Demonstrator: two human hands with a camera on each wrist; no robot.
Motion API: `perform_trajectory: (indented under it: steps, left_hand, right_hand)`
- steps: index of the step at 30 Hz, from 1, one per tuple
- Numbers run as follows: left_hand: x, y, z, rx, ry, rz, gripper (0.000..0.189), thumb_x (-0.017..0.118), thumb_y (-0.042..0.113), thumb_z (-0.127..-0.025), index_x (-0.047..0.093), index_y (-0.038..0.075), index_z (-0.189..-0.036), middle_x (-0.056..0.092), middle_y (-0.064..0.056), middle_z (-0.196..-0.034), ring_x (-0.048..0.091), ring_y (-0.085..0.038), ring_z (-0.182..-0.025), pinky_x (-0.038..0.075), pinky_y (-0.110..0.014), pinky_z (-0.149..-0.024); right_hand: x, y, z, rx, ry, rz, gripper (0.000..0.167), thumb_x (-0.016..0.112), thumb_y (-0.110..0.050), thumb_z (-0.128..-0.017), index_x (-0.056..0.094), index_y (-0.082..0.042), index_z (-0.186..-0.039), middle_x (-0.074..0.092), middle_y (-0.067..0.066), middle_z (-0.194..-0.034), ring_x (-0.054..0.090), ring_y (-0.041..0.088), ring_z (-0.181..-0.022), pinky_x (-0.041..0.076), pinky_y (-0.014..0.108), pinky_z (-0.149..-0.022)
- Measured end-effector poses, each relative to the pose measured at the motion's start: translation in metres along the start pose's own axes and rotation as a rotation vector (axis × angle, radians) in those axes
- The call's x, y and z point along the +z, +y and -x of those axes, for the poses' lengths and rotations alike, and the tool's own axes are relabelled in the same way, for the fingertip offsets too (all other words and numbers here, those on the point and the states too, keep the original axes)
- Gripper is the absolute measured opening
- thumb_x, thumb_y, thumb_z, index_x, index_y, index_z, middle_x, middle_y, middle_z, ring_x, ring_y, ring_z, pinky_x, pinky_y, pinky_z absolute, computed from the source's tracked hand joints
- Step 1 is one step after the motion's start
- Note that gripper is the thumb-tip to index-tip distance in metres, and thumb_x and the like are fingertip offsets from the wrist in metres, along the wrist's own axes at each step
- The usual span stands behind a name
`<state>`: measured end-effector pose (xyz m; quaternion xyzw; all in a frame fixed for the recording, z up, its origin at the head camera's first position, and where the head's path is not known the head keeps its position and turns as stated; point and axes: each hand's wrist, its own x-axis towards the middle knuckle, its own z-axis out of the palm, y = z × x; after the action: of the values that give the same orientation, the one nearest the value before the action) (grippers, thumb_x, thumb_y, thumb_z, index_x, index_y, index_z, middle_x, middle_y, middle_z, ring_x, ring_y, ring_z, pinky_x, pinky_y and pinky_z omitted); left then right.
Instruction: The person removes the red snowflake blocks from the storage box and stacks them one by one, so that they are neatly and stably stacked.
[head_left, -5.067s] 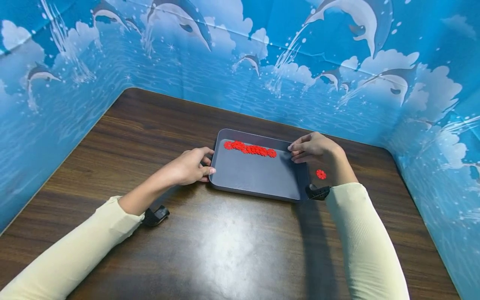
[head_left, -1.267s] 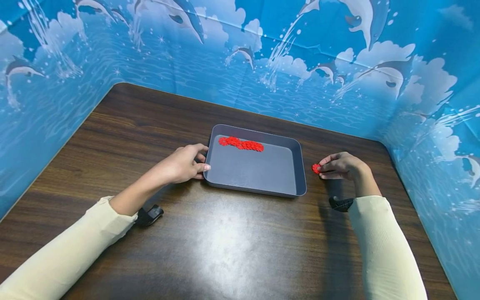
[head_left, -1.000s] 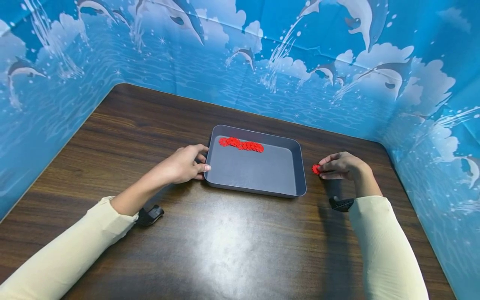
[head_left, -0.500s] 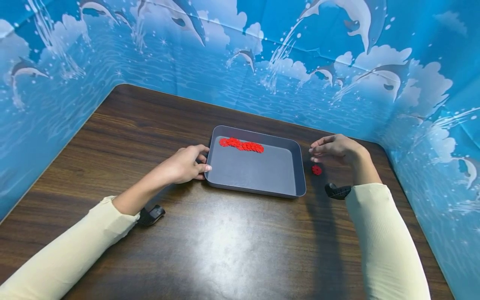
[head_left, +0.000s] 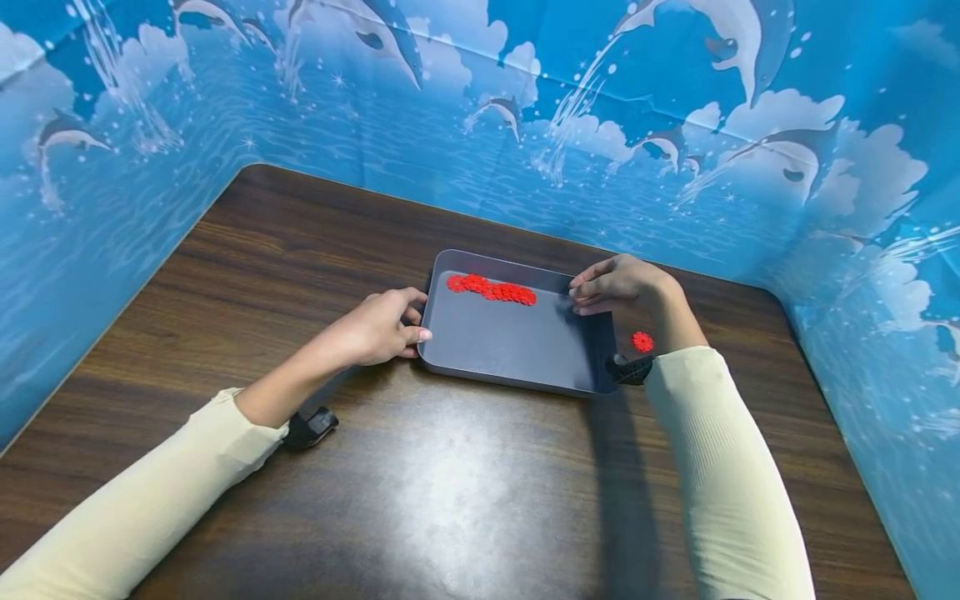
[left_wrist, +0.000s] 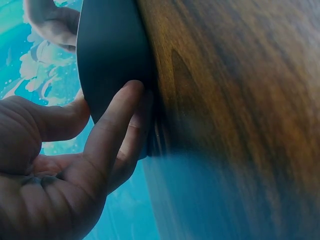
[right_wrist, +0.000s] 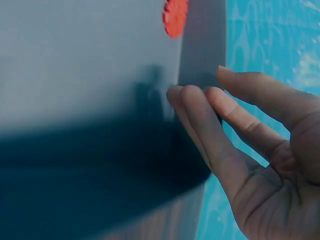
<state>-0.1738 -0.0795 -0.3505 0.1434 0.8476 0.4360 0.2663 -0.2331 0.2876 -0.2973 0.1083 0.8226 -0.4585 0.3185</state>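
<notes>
A dark grey rectangular tray (head_left: 495,346) lies on the table. Inside it, near the far wall, several red notched plastic discs (head_left: 491,289) overlap in a row. My left hand (head_left: 378,329) holds the tray's left side, thumb at the rim and fingers against the outer wall (left_wrist: 112,45). Over the far right corner hovers my right hand (head_left: 618,285), its fingers loosely bent with nothing between them. Close by, the right wrist view catches the end disc (right_wrist: 175,20) of the row. A red disc (head_left: 642,342) lies on the table to the right of the tray.
The dark wood-grain table (head_left: 450,500) reaches back to a blue dolphin-print curtain (head_left: 420,150), which also runs along both sides. A black strap (head_left: 311,427) sits on the left wrist and another (head_left: 630,368) on the right.
My right hand let go of the red disc on the table, rose and moved left over the tray. Compared with the earliest frame, the row's right end is shorter. The left hand stayed put.
</notes>
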Motion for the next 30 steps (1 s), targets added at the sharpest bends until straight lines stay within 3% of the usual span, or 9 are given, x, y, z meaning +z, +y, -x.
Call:
perform_trajectory:
  steps: [7,12,16,22,30]
  left_hand:
    - [0.001,-0.001,0.000,0.006,-0.002,0.001,0.065,0.062,0.008,-0.110,0.031,-0.006,-0.165,0.056,-0.033,-0.146,0.075,-0.036,-0.115,0.069,-0.036,-0.094]
    - [0.001,-0.001,0.000,-0.003,0.005,-0.006,0.064,0.062,0.008,-0.110,0.032,-0.005,-0.165,0.057,-0.032,-0.146,0.075,-0.036,-0.115,0.069,-0.035,-0.093]
    - [0.001,-0.001,0.000,-0.003,0.011,-0.010,0.064,0.062,0.009,-0.110,0.032,-0.005,-0.165,0.057,-0.031,-0.145,0.076,-0.035,-0.114,0.069,-0.035,-0.093]
    - [0.001,-0.001,0.000,0.006,0.010,-0.007,0.064,0.063,0.008,-0.109,0.032,-0.006,-0.164,0.058,-0.032,-0.144,0.076,-0.035,-0.113,0.069,-0.036,-0.092]
    - [0.001,0.000,0.000,0.004,0.011,-0.013,0.065,0.063,0.008,-0.109,0.032,-0.006,-0.164,0.058,-0.032,-0.144,0.076,-0.035,-0.112,0.070,-0.036,-0.092]
  right_hand:
    - [0.024,-0.003,-0.019,-0.010,-0.069,0.020,0.048,0.066,-0.005,-0.107,0.055,0.003,-0.153,0.071,0.017,-0.133,0.077,0.020,-0.107,0.062,0.044,-0.110]
    - [0.036,-0.006,-0.027,-0.036,-0.116,0.038,0.051,0.066,-0.002,-0.106,0.054,-0.001,-0.156,0.075,0.013,-0.121,0.079,0.018,-0.095,0.067,0.040,-0.100]
    - [0.044,-0.009,-0.029,-0.039,-0.075,0.054,0.045,0.068,-0.001,-0.105,0.060,0.001,-0.149,0.077,0.011,-0.109,0.078,0.017,-0.086,0.070,0.037,-0.091]
    - [0.054,-0.013,-0.032,-0.042,0.013,0.166,0.024,0.075,-0.005,-0.101,0.067,0.005,-0.122,0.074,0.009,-0.097,0.076,0.015,-0.079,0.071,0.033,-0.084]
    - [0.065,-0.015,-0.034,-0.047,0.096,0.287,0.023,0.085,-0.015,-0.095,0.069,0.000,-0.103,0.067,0.003,-0.088,0.075,0.010,-0.073,0.071,0.032,-0.082]
